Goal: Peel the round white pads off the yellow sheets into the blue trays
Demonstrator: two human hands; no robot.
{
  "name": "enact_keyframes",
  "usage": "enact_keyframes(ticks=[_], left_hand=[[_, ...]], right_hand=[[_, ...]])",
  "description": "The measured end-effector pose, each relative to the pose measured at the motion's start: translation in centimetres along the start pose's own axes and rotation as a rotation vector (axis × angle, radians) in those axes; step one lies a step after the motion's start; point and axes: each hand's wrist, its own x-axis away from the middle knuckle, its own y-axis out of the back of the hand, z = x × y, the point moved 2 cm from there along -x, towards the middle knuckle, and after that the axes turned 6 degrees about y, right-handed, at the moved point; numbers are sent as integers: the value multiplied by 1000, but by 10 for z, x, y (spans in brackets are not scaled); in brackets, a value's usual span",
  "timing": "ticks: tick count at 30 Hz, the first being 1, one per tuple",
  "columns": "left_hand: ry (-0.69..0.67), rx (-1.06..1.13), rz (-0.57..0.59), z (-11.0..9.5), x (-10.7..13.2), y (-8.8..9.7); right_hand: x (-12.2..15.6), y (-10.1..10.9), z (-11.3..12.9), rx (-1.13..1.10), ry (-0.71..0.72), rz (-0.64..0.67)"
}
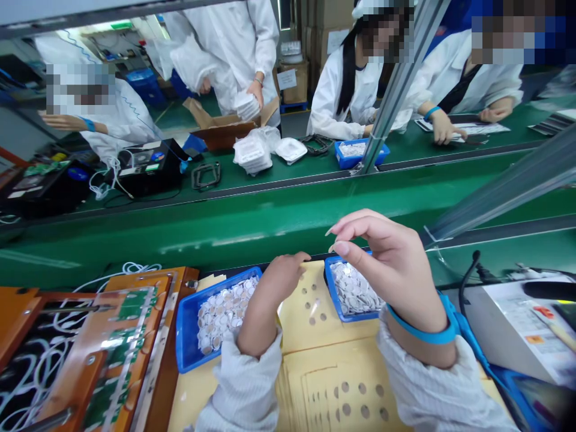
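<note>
My left hand [283, 279] reaches over a blue bin [189, 333] of small round whitish discs [225, 312]. Its fingers stretch to the far edge of a yellow sheet [294, 327] with round holes; the undersides of the fingers are hidden. Raised above a second blue bin [342, 309] is my right hand [382, 255], its thumb and fingertips drawn together. Anything small between those tips is too hidden to make out. More holed yellow sheets [324, 366] lie stacked between my forearms. The right bin also holds small pale discs [353, 288].
An orange fixture [157, 348] with green circuit boards [135, 303] and white cables stands left. A white box [504, 312] with papers is at right. Beyond a green ledge [225, 225] and a metal post [382, 120], several people in white coats work at a bench.
</note>
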Motion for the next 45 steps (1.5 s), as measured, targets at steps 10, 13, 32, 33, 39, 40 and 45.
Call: enact_keyframes(ticks=[10, 13, 32, 33, 39, 40, 45], left_hand=[[-193, 92, -447, -24, 33, 40], [-353, 199, -678, -41, 74, 66], [-270, -125, -33, -114, 34, -72], [-269, -122, -28, -115, 34, -71], [-237, -94, -2, -117, 31, -68], [-241, -93, 4, -117, 31, -68], [-267, -54, -76, -115, 32, -59]], right_hand=[[2, 5, -1, -52, -32, -6], [2, 7, -1, -82, -46, -26], [1, 9, 1, -121, -50, -55], [0, 9, 1, -126, -46, -55], [0, 10, 2, -138, -41, -56], [0, 10, 2, -138, -43, -58], [0, 11, 3, -129, -56, -61]])
